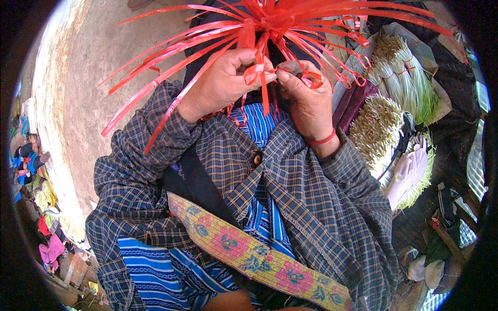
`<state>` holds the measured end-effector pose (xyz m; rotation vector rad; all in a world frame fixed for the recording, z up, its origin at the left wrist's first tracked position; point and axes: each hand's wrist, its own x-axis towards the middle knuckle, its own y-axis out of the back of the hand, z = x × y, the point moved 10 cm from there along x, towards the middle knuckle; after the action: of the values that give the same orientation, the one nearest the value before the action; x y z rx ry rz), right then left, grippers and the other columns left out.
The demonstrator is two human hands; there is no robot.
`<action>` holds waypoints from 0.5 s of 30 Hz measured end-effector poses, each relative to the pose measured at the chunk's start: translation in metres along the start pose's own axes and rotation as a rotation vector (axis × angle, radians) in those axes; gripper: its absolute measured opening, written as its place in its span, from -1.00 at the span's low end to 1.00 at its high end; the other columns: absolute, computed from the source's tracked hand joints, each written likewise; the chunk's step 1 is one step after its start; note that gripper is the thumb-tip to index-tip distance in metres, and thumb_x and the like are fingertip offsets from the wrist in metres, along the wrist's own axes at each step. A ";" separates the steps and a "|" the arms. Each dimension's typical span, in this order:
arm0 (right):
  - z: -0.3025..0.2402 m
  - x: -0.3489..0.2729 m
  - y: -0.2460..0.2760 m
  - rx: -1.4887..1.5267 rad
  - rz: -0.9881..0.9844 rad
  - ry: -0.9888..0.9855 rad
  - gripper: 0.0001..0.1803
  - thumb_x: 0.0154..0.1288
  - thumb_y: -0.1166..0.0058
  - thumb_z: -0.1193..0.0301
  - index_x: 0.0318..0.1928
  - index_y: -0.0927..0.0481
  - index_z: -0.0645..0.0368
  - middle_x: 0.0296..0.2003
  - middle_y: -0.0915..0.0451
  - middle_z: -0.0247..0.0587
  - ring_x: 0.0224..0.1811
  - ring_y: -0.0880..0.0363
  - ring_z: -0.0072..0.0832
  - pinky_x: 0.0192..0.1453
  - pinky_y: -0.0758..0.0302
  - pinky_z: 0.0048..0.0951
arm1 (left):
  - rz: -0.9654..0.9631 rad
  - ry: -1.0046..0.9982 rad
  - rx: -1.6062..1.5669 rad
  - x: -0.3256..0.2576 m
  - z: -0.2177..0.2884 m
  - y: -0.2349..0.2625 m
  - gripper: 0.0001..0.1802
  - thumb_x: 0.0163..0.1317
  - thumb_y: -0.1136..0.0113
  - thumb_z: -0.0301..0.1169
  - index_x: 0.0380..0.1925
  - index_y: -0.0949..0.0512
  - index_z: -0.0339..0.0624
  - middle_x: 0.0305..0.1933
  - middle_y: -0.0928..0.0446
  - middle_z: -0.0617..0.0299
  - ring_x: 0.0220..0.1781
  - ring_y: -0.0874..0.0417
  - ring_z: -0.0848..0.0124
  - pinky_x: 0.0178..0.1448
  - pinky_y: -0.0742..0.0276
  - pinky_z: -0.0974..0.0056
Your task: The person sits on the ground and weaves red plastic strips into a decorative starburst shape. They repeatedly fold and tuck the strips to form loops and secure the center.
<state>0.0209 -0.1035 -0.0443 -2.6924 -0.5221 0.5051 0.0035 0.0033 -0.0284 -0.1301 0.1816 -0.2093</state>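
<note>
A large spray of shiny red plastic ribbon (280, 18) fans out at the top of the view, its strips spreading to both sides. Below its centre, my left hand (223, 80) pinches a looped red strip between thumb and fingers. Close beside it, my right hand (309, 101) has thumb and forefinger closed on the same thin strip, and a curl of it loops out by the knuckles. The fingertips of both hands nearly meet. A red band (322, 139) circles my right wrist.
At the right lie several bundles of pale stems with green ends (407, 78), some tied with red strips, beside dark sheeting (456, 140). Concrete ground (104, 67) stretches to the left. Colourful clothes and litter (46, 228) lie at the far left. A floral strap (244, 241) crosses my lap.
</note>
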 end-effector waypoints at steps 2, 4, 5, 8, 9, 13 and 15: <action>-0.007 -0.001 0.001 -0.100 0.037 0.076 -0.87 0.10 -0.15 0.49 -0.30 -0.57 0.22 -0.44 -0.54 -0.39 -0.41 -0.46 -0.67 -0.31 -0.38 -0.66 | -0.018 0.034 -0.027 0.000 -0.003 -0.001 -0.82 0.18 -0.10 -0.35 -0.30 -0.47 -0.23 -0.42 -0.48 0.32 -0.36 -0.47 0.60 -0.28 -0.38 0.49; -0.027 -0.004 -0.004 -0.395 0.042 0.283 -0.85 0.09 -0.14 0.52 -0.27 -0.57 0.21 -0.43 -0.55 -0.31 -0.38 -0.50 -0.55 -0.28 -0.42 -0.60 | -0.043 0.056 -0.094 0.001 -0.005 -0.003 -0.81 0.19 -0.09 -0.33 -0.29 -0.48 -0.22 -0.41 -0.49 0.33 -0.36 -0.47 0.60 -0.26 -0.38 0.50; -0.036 -0.006 -0.008 -0.541 0.041 0.381 -0.84 0.08 -0.14 0.53 -0.26 -0.58 0.21 -0.42 -0.55 -0.27 -0.37 -0.52 -0.49 -0.26 -0.43 -0.57 | -0.040 0.080 -0.147 0.001 -0.008 -0.002 -0.82 0.19 -0.09 -0.33 -0.29 -0.48 -0.21 -0.41 -0.49 0.34 -0.37 -0.47 0.60 -0.26 -0.37 0.50; -0.061 -0.019 -0.028 -0.862 0.028 0.753 -0.77 0.01 -0.12 0.59 -0.24 -0.58 0.18 -0.40 -0.55 -0.17 -0.37 -0.53 -0.36 -0.27 -0.47 -0.48 | -0.021 0.144 -0.321 0.001 -0.017 -0.001 -0.81 0.19 -0.11 -0.32 -0.29 -0.48 -0.19 -0.41 -0.49 0.35 -0.39 -0.46 0.62 -0.27 -0.36 0.52; -0.065 -0.021 -0.032 -0.895 0.019 0.810 -0.75 -0.02 -0.12 0.61 -0.24 -0.58 0.17 -0.40 -0.54 -0.17 -0.37 -0.53 -0.35 -0.28 -0.47 -0.47 | -0.005 0.160 -0.389 0.000 -0.020 -0.001 -0.81 0.18 -0.12 -0.31 -0.29 -0.48 -0.18 -0.41 -0.49 0.36 -0.40 -0.45 0.62 -0.27 -0.36 0.52; -0.070 -0.030 -0.044 -1.019 -0.018 0.961 -0.69 -0.09 -0.13 0.65 -0.23 -0.59 0.16 -0.40 -0.53 -0.20 -0.38 -0.53 -0.34 -0.29 -0.48 -0.45 | 0.007 0.214 -0.420 -0.002 -0.027 0.001 -0.81 0.15 -0.15 -0.32 -0.29 -0.49 -0.16 -0.40 -0.49 0.37 -0.41 -0.45 0.63 -0.30 -0.35 0.54; -0.070 -0.031 -0.047 -1.040 -0.029 0.967 -0.68 -0.10 -0.12 0.66 -0.23 -0.59 0.15 -0.42 -0.53 -0.21 -0.38 -0.53 -0.34 -0.29 -0.48 -0.45 | -0.015 0.193 -0.375 -0.002 -0.024 0.002 -0.82 0.14 -0.16 -0.34 -0.29 -0.49 -0.15 -0.39 -0.50 0.36 -0.39 -0.47 0.63 -0.30 -0.34 0.55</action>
<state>0.0094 -0.0944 0.0441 -3.2818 -0.5937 -1.4048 -0.0025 0.0025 -0.0516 -0.4851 0.4120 -0.2010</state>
